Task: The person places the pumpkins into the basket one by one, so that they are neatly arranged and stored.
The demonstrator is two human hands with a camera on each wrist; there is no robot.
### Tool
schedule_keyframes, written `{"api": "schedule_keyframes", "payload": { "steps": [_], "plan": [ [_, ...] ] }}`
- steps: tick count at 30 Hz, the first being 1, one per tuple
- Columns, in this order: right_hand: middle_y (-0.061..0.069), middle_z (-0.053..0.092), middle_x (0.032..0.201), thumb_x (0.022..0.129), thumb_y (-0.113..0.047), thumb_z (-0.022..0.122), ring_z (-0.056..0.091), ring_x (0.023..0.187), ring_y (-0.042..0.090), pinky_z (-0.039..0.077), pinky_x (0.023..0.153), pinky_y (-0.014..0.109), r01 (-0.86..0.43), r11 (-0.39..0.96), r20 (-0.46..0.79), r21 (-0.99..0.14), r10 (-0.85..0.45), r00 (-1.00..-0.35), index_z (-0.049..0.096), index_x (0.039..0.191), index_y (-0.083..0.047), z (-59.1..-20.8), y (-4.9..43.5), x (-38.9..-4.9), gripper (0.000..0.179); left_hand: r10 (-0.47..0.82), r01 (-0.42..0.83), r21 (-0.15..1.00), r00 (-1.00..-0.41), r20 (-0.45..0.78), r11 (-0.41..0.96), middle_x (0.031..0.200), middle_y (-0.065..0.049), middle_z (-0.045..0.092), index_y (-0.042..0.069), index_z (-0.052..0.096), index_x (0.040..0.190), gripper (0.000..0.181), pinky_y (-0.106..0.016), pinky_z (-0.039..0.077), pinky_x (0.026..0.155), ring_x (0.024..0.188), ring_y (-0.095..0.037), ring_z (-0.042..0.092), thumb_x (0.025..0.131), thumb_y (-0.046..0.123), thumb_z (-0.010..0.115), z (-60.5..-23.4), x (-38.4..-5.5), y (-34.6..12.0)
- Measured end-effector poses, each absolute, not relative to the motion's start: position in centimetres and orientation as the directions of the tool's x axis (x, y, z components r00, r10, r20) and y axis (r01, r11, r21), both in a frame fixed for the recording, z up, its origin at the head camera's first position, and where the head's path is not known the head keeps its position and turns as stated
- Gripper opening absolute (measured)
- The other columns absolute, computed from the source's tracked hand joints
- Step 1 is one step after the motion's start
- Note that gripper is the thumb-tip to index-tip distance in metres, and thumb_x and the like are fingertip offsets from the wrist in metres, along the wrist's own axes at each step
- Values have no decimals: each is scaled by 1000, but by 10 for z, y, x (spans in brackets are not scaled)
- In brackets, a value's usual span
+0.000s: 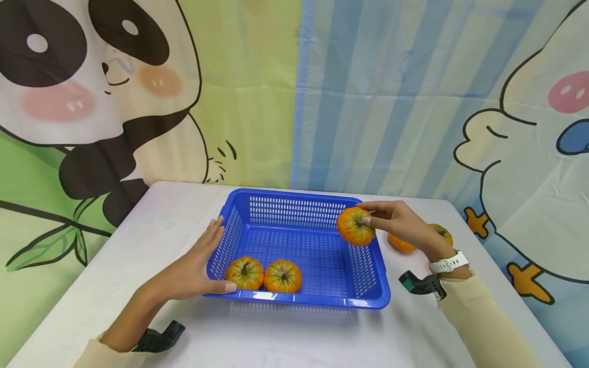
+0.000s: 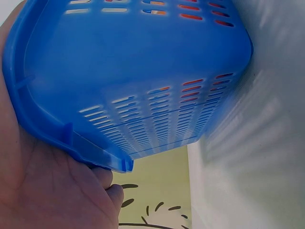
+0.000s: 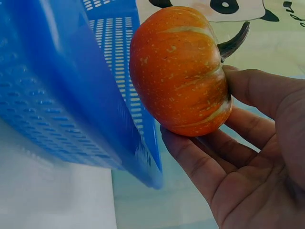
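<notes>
A blue plastic basket (image 1: 296, 294) with slotted walls sits on the white table. Two orange-and-green striped pumpkins, a left one (image 1: 244, 273) and a right one (image 1: 282, 276), lie inside along its front wall. My left hand (image 1: 193, 266) rests against the basket's left side, fingers extended along the rim and thumb on the front edge. My right hand (image 1: 400, 225) pinches a small orange pumpkin (image 3: 181, 71) between thumb and fingers, above the basket's right wall. Its dark curved stem points toward the thumb in the right wrist view.
To the right of the basket, partly behind my right hand and wrist, are an orange pumpkin (image 1: 400, 244) and a greenish one (image 1: 442, 232). A cartoon-printed curtain (image 1: 368, 102) hangs behind the white table (image 1: 184, 197).
</notes>
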State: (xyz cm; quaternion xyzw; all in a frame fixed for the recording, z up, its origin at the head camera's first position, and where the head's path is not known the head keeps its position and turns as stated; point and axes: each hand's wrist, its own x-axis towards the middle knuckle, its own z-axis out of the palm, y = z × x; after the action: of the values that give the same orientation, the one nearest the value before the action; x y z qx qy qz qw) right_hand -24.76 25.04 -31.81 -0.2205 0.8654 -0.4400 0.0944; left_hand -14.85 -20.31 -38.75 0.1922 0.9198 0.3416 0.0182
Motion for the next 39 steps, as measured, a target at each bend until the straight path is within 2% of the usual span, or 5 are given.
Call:
{"api": "schedule_keyframes", "payload": {
  "steps": [6,19,24,32,39],
  "plan": [
    [16,63,123,95,-19,64,64,106,28,55,84,31,-334,496,39,-802,-513,-858,59,134,-5,-317,242,-249,41,373,349,640,-922,104,685,162,-5,-10,2,5,155,123,-70,15,105,147,-31,-9,71,50,80,-387,-150,-203],
    [9,65,119,93,-27,67,64,105,24,56,83,33,-318,477,-15,-820,-572,-820,61,132,-9,-318,219,-254,42,364,339,640,-926,99,690,162,-7,-10,2,4,155,123,-72,15,104,147,-33,-8,71,50,80,-387,-148,-204],
    [7,67,115,93,-28,68,64,101,24,56,81,35,-294,489,-54,-821,-579,-814,64,129,-13,-318,213,-252,40,350,319,628,-934,78,710,162,-4,-10,5,4,156,124,-70,17,104,147,-32,-7,70,54,79,-385,-148,-202],
    [4,68,113,91,-30,71,65,99,21,55,85,35,-258,548,-135,-796,-575,-807,65,128,-17,-314,199,-251,40,360,337,634,-928,98,696,162,-5,-10,3,5,155,123,-71,16,104,147,-32,-8,71,51,80,-385,-148,-204],
    [7,67,116,92,-19,69,64,99,23,55,84,33,-400,506,-68,-764,-679,-731,65,128,-8,-320,192,-257,38,362,338,638,-927,98,692,162,-6,-10,4,4,156,123,-71,16,104,147,-34,-7,71,51,80,-388,-149,-203]
  ]
}}
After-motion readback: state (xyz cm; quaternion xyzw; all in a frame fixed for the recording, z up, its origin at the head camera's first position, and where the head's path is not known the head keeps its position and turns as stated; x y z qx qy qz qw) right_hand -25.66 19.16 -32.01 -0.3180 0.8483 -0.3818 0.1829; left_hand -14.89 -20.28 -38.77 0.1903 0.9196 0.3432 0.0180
